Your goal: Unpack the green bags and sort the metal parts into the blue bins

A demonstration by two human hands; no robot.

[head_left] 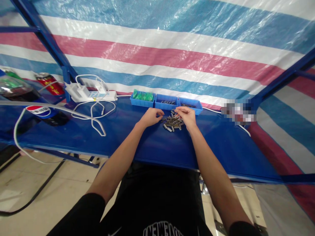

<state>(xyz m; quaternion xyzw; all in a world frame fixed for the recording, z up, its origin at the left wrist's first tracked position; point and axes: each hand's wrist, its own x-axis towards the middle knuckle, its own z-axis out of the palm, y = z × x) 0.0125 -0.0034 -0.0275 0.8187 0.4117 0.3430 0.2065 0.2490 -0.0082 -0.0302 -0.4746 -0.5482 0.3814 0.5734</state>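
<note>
A heap of several small metal pins lies on the blue table in front of me. My left hand rests just left of the heap, fingers curled in a pinch; what it holds is too small to make out. My right hand sits at the heap's upper right edge, fingertips pinched together over the pins. Behind the heap stand three joined blue bins: the left one holds green parts, the other two hold dark small parts.
A white power strip with plugs and looping white cables lies at the back left. A cola bottle and a red can sit far left. Blue frame posts and a striped tarpaulin wall enclose the table.
</note>
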